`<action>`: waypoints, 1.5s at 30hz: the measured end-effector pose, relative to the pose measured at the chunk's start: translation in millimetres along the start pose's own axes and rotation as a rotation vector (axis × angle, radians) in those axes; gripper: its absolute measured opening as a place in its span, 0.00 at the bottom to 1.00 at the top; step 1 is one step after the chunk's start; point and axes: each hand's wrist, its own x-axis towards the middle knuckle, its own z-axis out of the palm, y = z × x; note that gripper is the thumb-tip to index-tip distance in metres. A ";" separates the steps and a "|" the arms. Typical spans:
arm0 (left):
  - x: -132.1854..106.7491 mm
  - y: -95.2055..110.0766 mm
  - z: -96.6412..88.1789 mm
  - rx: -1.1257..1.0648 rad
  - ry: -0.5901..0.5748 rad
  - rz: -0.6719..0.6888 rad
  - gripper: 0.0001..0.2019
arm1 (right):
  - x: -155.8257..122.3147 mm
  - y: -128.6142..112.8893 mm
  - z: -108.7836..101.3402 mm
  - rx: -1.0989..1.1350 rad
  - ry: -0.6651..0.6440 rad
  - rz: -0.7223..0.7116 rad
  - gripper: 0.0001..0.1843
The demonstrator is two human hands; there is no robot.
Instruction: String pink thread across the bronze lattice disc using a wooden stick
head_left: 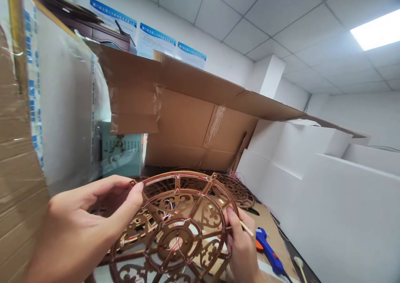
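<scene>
A round brown openwork lattice frame [165,238], with scrollwork panels, spokes and thin red and white wires along its rings, is held up tilted towards me. My left hand [84,227] pinches its upper left rim between thumb and fingers. At the right rim, my right hand [243,243] is closed on the frame and also holds a thin pale wooden stick [246,228] that points out to the lower right. The stick's other end is hidden by the fingers. A blue glue gun [269,250] with an orange trigger lies just right of my right hand.
More brown lattice discs [239,191] with loose wires lie behind the frame on the table. A cardboard sheet [184,120] stands at the back, white foam boards [350,216] at the right, a teal box [123,156] at the left. A white-tipped stick [299,264] lies near the right edge.
</scene>
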 end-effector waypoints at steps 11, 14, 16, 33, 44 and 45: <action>-1.5 11.0 -8.5 0.191 0.039 0.536 0.12 | 0.0 -6.5 -6.4 -0.105 -0.006 -0.112 0.25; 2.3 13.1 -11.5 0.192 -0.020 0.566 0.09 | 0.0 -7.3 -6.3 -0.104 -0.011 -0.127 0.24; 4.5 11.5 -13.5 0.188 -0.048 0.555 0.09 | 0.0 -7.1 -6.5 -0.103 -0.014 -0.125 0.24; -3.8 9.7 4.0 0.162 -0.033 0.381 0.08 | 5.0 -0.3 -4.2 0.001 -0.042 0.066 0.25; -6.1 9.7 9.6 0.279 0.011 0.830 0.11 | 4.3 -0.2 -3.4 0.015 -0.045 0.070 0.26; -6.0 8.1 9.8 0.283 0.002 0.852 0.13 | 4.4 0.5 -3.6 0.019 -0.051 0.071 0.26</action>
